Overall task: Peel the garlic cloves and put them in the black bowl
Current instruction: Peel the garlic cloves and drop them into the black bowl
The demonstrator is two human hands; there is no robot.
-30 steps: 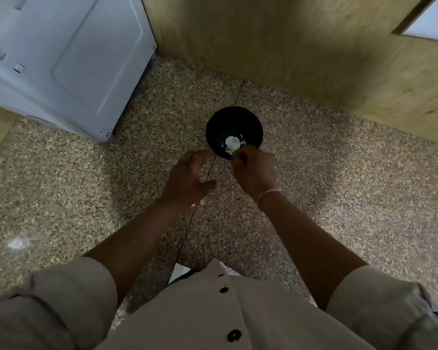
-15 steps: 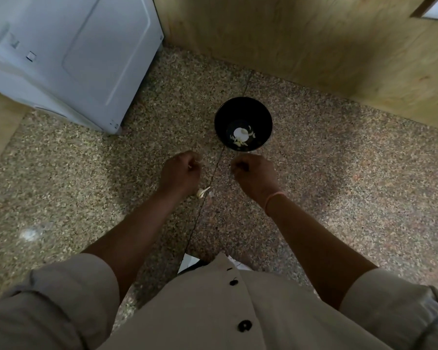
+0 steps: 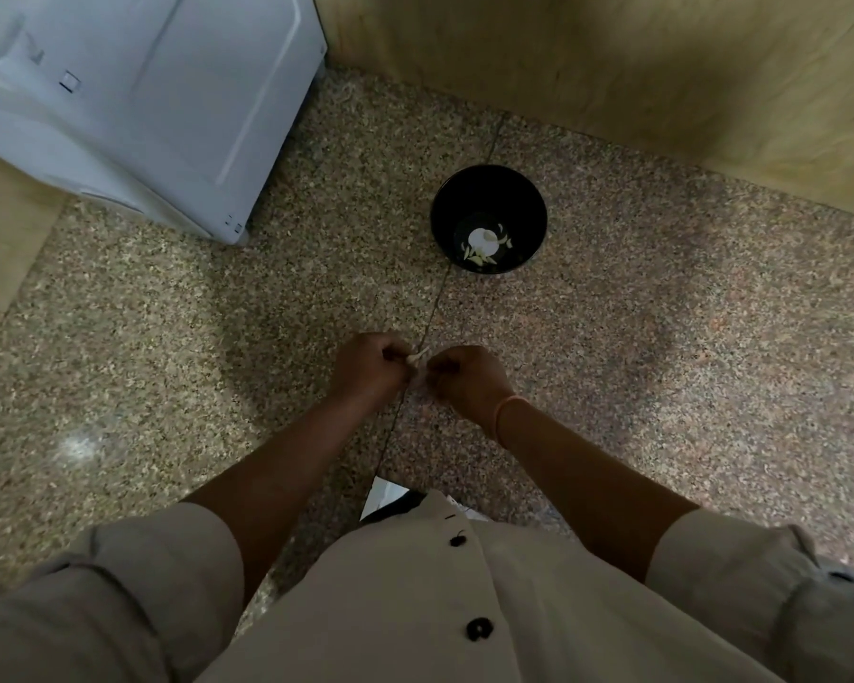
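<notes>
Peeling a garlic clove (image 3: pixel 417 356) in mid-air.
Left hand (image 3: pixel 372 369) and right hand (image 3: pixel 467 382) pinch it; next, probably the black bowl (image 3: pixel 447 209).

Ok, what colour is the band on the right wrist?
Pinkish orange; the wristband shows best in the head view, just behind the right hand.

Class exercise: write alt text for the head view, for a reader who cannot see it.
The left hand and right hand pinch a garlic clove between them over a speckled floor. Beyond stands a black bowl holding pale garlic pieces.
</notes>
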